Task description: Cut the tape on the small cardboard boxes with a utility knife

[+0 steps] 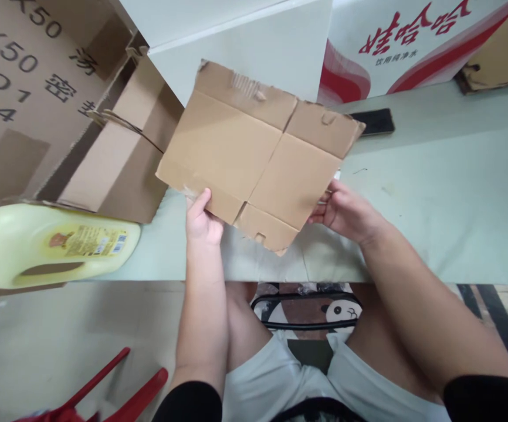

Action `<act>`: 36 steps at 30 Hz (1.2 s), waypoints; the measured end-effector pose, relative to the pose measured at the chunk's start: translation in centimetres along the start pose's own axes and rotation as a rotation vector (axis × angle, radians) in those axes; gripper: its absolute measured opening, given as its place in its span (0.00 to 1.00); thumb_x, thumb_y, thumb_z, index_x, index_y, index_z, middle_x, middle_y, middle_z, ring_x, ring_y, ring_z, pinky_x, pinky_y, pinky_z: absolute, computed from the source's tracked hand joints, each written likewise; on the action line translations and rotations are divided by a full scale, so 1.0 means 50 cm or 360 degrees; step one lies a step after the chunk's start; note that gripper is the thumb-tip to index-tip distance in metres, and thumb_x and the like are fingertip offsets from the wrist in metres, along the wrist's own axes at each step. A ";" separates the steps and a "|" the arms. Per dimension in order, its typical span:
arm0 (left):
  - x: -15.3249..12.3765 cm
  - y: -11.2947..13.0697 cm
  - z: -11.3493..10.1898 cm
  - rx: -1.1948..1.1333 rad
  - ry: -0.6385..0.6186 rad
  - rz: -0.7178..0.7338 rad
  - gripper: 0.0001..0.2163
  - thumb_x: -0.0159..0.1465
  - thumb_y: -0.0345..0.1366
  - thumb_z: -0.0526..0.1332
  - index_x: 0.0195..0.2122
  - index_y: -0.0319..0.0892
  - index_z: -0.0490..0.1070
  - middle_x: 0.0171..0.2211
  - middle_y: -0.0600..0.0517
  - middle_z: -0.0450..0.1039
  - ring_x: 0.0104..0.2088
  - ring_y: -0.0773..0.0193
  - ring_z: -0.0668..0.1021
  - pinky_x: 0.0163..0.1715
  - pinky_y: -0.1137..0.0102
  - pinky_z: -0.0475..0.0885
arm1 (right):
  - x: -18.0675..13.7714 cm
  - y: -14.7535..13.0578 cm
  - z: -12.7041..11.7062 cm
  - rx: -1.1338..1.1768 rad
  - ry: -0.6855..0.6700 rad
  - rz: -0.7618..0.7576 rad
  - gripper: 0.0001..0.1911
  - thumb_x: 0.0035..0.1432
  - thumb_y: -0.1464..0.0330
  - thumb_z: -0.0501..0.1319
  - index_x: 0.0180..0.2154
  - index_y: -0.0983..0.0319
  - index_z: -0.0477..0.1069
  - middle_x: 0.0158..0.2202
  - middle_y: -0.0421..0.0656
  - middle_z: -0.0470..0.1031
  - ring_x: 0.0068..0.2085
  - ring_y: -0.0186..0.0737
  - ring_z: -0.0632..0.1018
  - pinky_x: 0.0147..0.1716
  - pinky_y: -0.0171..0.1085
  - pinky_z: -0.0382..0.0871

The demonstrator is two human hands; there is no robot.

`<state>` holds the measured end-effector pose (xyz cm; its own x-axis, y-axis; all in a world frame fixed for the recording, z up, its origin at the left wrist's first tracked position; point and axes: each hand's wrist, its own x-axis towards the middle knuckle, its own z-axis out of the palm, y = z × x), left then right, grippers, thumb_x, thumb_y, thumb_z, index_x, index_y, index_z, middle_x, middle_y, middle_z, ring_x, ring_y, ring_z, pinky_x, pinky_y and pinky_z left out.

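Note:
A flat sheet of brown cardboard [254, 152] with fold creases and torn edges is held up over the pale green table [434, 199]. My left hand [202, 220] pinches its lower left edge, thumb on top. My right hand [346, 211] grips its right edge, fingers curled behind the sheet. Both hands are closed on the cardboard.
An open brown carton [117, 158] stands at the left, with a pale yellow jug [47, 243] lying beside it. A black phone [375, 122] lies behind the sheet, near a white box [254, 41] and a red-and-white carton [412, 41]. Red chair legs [117, 392] show at the bottom left.

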<state>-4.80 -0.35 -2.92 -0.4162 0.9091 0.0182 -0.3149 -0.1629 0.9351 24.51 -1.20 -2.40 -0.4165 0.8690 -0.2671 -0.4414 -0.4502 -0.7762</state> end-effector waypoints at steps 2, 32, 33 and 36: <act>-0.008 -0.004 0.015 -0.0035 -0.0040 -0.0078 0.22 0.52 0.39 0.75 0.48 0.48 0.76 0.50 0.50 0.83 0.60 0.51 0.80 0.56 0.62 0.78 | 0.003 0.025 0.020 -0.0043 0.0165 0.0062 0.35 0.34 0.56 0.81 0.46 0.52 0.75 0.45 0.40 0.84 0.43 0.45 0.85 0.43 0.44 0.82; -0.028 0.058 0.054 -0.0357 -0.0294 -0.0507 0.17 0.59 0.41 0.56 0.46 0.43 0.76 0.52 0.46 0.82 0.53 0.52 0.83 0.51 0.64 0.79 | -0.078 -0.001 0.026 -0.0145 0.0801 -0.0233 0.37 0.30 0.57 0.81 0.47 0.49 0.77 0.51 0.43 0.83 0.60 0.55 0.79 0.56 0.50 0.80; -0.029 0.058 0.056 -0.0321 -0.0312 -0.0507 0.18 0.59 0.41 0.56 0.47 0.43 0.76 0.55 0.45 0.80 0.55 0.52 0.83 0.51 0.64 0.78 | -0.103 -0.013 0.018 -0.0180 0.0873 -0.0268 0.36 0.31 0.56 0.81 0.47 0.48 0.77 0.55 0.43 0.81 0.65 0.57 0.74 0.59 0.51 0.77; -0.030 0.055 0.058 -0.0196 -0.0345 -0.0508 0.18 0.58 0.41 0.57 0.47 0.43 0.77 0.57 0.45 0.80 0.54 0.52 0.83 0.49 0.65 0.78 | -0.183 -0.046 -0.025 -0.0377 0.1078 -0.0379 0.24 0.44 0.55 0.76 0.46 0.48 0.80 0.66 0.45 0.73 0.73 0.59 0.64 0.65 0.54 0.70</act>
<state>-2.56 -1.07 0.66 -0.0955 0.9791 -0.1797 -0.5044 0.1080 0.8567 30.33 -7.86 1.10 0.2823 0.9078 -0.3101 -0.2438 -0.2447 -0.9385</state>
